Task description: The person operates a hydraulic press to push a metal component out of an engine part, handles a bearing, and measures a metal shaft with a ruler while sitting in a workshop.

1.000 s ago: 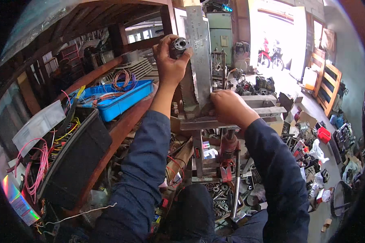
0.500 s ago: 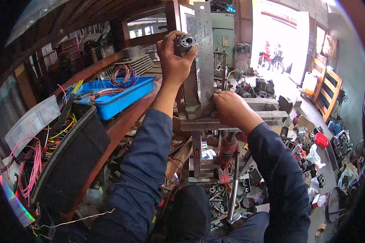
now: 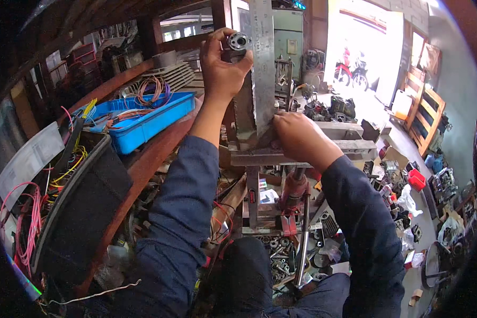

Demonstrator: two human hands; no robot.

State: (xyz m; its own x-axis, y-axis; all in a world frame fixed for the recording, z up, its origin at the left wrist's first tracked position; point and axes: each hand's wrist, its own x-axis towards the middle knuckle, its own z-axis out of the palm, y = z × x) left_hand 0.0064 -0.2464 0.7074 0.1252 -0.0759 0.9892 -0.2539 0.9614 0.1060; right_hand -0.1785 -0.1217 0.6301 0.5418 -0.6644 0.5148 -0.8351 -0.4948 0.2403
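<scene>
A round metal part (image 3: 239, 41) with a flanged end, a central bore and small holes is gripped in my left hand (image 3: 220, 71), fingers and thumb wrapped round it. Right beside it stands a wide steel ruler (image 3: 263, 69), upright along a metal post. My right hand (image 3: 305, 139) is closed at the ruler's lower edge, fingertips pinching it; the exact grip is partly hidden. Both hands are over the crossbeam (image 3: 350, 148) of a steel press frame. Below the beam sits a red bottle jack (image 3: 294, 193) with a long metal handle (image 3: 303, 238).
On the left, a blue tray (image 3: 148, 124) of coiled wires and a black bin (image 3: 82, 212) with cables rest by a wooden rail. Loose metal parts (image 3: 283, 259) litter the space beneath the frame. To the right are a red container (image 3: 416, 180) and a wooden pallet (image 3: 426, 122).
The view has shifted slightly, so the scene sits a little further left and up. Both hands keep their holds; the round part's flanged end faces me a bit more squarely.
</scene>
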